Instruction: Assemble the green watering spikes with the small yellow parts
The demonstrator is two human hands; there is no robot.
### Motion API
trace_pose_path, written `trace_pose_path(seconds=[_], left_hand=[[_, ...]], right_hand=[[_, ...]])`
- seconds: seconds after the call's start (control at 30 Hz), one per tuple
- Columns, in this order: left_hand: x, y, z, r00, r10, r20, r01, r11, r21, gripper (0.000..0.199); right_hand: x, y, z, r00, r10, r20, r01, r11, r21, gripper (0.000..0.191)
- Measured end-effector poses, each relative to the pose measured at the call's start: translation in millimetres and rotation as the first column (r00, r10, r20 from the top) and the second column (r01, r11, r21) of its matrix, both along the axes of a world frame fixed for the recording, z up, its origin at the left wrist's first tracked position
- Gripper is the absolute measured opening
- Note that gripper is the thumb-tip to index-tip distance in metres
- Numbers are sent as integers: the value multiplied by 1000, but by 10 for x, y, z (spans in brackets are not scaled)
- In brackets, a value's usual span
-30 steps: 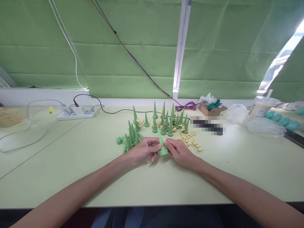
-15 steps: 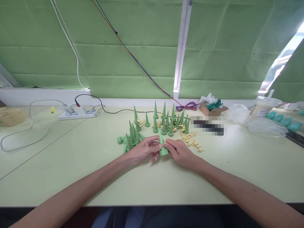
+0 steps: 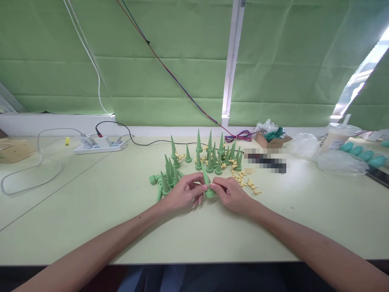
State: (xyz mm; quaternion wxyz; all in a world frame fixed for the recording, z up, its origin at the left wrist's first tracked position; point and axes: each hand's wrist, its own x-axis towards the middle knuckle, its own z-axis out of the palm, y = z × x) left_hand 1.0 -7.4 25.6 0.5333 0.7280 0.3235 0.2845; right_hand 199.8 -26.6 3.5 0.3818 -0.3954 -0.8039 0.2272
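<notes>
A green plastic cone spike (image 3: 209, 193) with a wide ribbed base is held just above the table, its point tilted up and away. My left hand (image 3: 186, 192) is closed on its left side, thumb and fingers pinching above the base. From the right, my right hand (image 3: 233, 195) presses a closed thumb and finger against the cone; whatever lies between those fingertips is hidden. Several like green cones (image 3: 218, 165) stand upright behind my hands. More cones (image 3: 165, 186), some lying down, sit by my left wrist. Small yellow nozzle-like pieces (image 3: 238, 178) lie scattered beyond my right hand.
On the left is a white power strip (image 3: 100, 147) with cables, near a cardboard piece (image 3: 15, 151). At the back right stand a small carton (image 3: 273, 142), plastic bags (image 3: 342, 163) and a lidded drink cup (image 3: 333, 140). A phone (image 3: 377, 176) lies at the right edge.
Both hands stay at the cone, with only a slight shift of the left hand and its fingers. The cone's base has risen very slightly.
</notes>
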Motion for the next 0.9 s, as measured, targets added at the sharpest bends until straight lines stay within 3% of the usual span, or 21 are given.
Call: trace_pose_path(seconds=[0.37, 0.53, 0.63, 0.8, 0.9], left_hand=[[-6, -11, -37, 997, 54, -61, -45, 989, 141, 26], [50, -22, 3, 998, 44, -41, -42, 998, 56, 25], [91, -10, 12, 998, 45, 52, -46, 999, 23, 26], [85, 44, -38, 987, 128, 99, -128, 992, -5, 33], [63, 69, -69, 989, 105, 100, -103, 994, -24, 35]], right_hand=[[-23, 7, -9, 999, -46, 7, 46, 999, 14, 41], [-35, 31, -36, 996, -90, 15, 90, 996, 2, 43], [-54, 31, -39, 993, -116, 32, 117, 993, -12, 43], [-82, 6, -17, 992, -93, 85, 95, 995, -29, 43], [-85, -10, -7, 990, -78, 116, 84, 995, -47, 42]])
